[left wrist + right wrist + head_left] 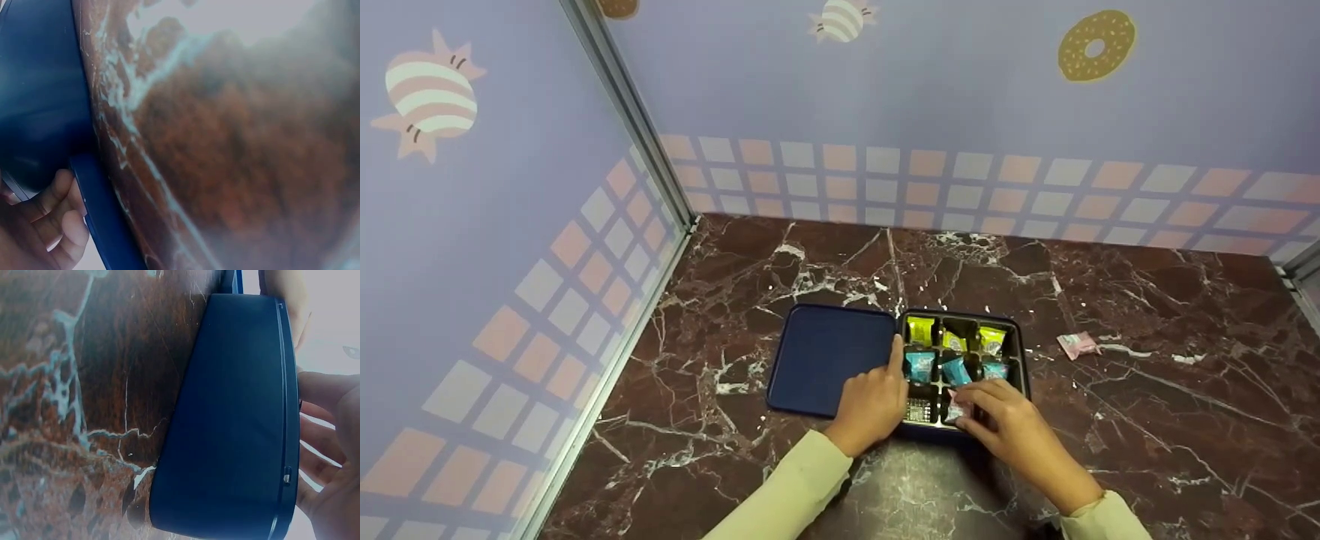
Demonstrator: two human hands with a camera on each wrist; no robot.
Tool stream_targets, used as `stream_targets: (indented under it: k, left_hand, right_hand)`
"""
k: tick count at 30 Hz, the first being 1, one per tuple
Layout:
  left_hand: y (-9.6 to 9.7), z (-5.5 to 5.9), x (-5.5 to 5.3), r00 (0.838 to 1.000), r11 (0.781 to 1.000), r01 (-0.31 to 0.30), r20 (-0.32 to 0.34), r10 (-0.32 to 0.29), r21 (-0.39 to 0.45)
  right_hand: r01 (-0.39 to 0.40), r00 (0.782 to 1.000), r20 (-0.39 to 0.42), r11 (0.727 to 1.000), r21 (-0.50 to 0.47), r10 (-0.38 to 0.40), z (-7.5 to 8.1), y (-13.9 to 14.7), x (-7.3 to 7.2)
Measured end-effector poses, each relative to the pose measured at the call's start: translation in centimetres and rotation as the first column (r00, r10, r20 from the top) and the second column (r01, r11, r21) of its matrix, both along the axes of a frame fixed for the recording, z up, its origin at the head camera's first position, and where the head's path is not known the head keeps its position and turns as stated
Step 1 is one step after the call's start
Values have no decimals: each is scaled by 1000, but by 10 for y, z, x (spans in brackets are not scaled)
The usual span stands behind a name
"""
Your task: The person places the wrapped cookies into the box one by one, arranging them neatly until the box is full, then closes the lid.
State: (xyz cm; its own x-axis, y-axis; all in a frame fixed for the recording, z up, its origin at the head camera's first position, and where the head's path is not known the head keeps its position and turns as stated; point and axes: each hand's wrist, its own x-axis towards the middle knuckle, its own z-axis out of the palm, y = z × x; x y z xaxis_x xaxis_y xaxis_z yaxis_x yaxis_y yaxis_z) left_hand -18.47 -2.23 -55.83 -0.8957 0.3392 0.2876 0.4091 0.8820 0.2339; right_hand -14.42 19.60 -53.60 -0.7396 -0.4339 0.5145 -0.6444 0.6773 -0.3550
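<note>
A dark blue box point(961, 433) with a black divided insert lies unfolded on the marble surface, its blue lid point(832, 360) flat on the left. Yellow-green wrapped candies point(920, 330) fill the far row, blue wrapped candies point(919, 367) the middle one. My right hand point(1011, 420) pinches a pink wrapped candy point(958, 409) at the near middle compartment and covers the near right one. My left hand point(874, 405) holds the box at its left edge, index finger stretched along the seam. In the left wrist view its bent fingers point(73, 228) touch the lid's edge.
Another pink wrapped candy point(1078, 345) lies on the marble right of the box. Purple panels point(885, 90) with printed sweets stand behind and at the left. A metal strip point(649, 142) joins them at the corner.
</note>
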Motion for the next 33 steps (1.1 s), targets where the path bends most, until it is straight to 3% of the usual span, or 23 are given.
stream_targets:
  k: [9, 16, 33]
  left_hand:
    - [-1, 1, 1, 1000, 1000, -4, 7, 4, 0]
    - [0, 1, 2, 999, 1000, -18, -32, 17, -23]
    - [0, 1, 1, 1000, 1000, -8, -10, 8, -13]
  right_hand:
    - [7, 1000, -24, 1000, 2, -7, -1, 0, 0]
    - [-11, 999, -53, 1000, -7, 11, -2, 0, 0]
    - [3, 999, -41, 1000, -13, -3, 1, 3, 0]
